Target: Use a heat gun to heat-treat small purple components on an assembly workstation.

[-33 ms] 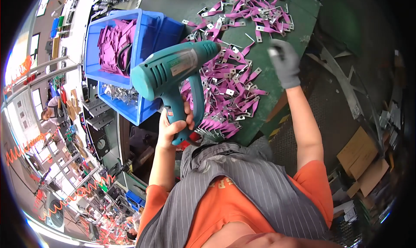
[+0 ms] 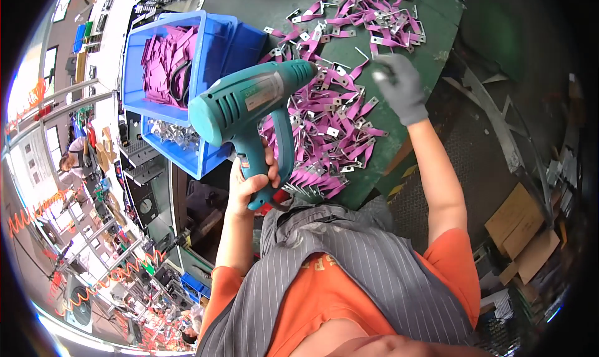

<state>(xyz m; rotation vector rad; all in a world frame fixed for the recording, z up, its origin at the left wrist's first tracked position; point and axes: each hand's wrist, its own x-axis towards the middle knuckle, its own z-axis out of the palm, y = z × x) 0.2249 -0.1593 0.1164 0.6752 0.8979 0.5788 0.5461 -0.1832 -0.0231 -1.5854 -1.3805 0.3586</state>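
Observation:
A teal heat gun (image 2: 240, 107) is held upright by its grip in my left hand (image 2: 249, 182), with bare fingers wrapped round it and the nozzle pointing right. My right hand (image 2: 402, 89), in a grey glove, is over the green table (image 2: 424, 57) with its fingers curled; whatever it may hold is hidden. It is beside a heap of pink strips with metal tabs (image 2: 380, 17). A larger heap of the same strips (image 2: 331, 132) lies below and right of the heat gun.
Stacked blue bins at the left hold flat pink pieces (image 2: 165, 64) and metal parts (image 2: 171, 132). Cardboard sheets (image 2: 515, 223) and metal offcuts (image 2: 486, 101) lie low at the right. A person (image 2: 78, 160) is at the far left, among benches and coiled orange hoses.
My right hand has moved a little left and up toward the upper heap. My left hand and the heat gun stay almost in place.

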